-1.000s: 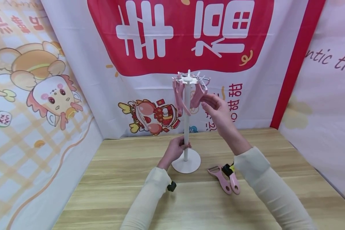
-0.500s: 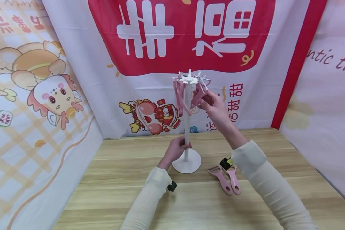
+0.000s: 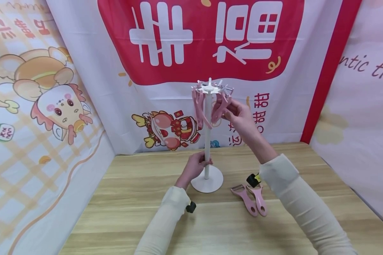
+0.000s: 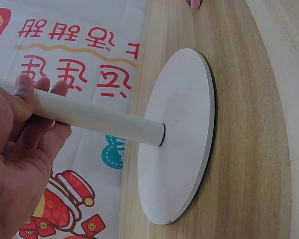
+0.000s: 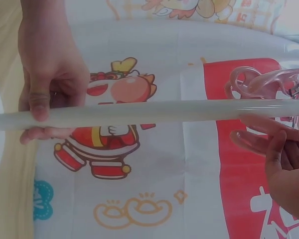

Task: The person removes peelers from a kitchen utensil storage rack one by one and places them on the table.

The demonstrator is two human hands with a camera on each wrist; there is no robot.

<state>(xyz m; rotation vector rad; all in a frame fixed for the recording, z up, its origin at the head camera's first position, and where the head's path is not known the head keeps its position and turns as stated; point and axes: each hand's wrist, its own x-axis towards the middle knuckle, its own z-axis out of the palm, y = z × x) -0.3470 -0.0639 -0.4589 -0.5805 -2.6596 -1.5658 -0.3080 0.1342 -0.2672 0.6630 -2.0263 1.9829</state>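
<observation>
Wood-grain table: left hand grips upright white rack by its pole; right hand pinches pink tool near rack's top.
Tool's long axis steep, lower end slanting in toward pole; printed cloth wall beyond.

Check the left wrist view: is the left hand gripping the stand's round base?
No, the left hand holds the white pole, apart from the round base.
</observation>
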